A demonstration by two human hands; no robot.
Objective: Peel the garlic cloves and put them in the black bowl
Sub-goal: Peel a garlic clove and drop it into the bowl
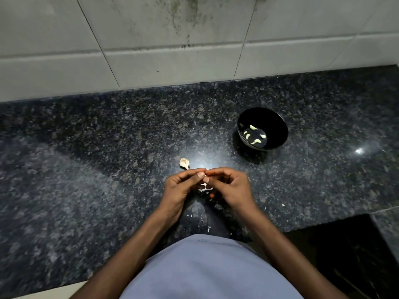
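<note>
Black bowl [278,126] with pale yellow peeled cloves [252,127]; surface [108,147] dark speckled granite; wall tiles [151,39] grey-white, stained; shirt [205,270] light blue.

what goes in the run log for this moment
hands: both peeling clove | bowl: peeled cloves inside | counter: garlic piece

We saw a dark speckled granite tabletop [90,160] filling the middle of the frame, glossy enough to show two bright glints, one near the centre and one at the right edge. Behind it, across the top of the frame, rose a wall of large pale grey tiles [64,35] with dark streaky stains [183,20] near the upper middle. At the lower right the stone gave way to a black recess [345,255]. A light blue-grey shirt [205,270] filled the bottom centre.
</note>
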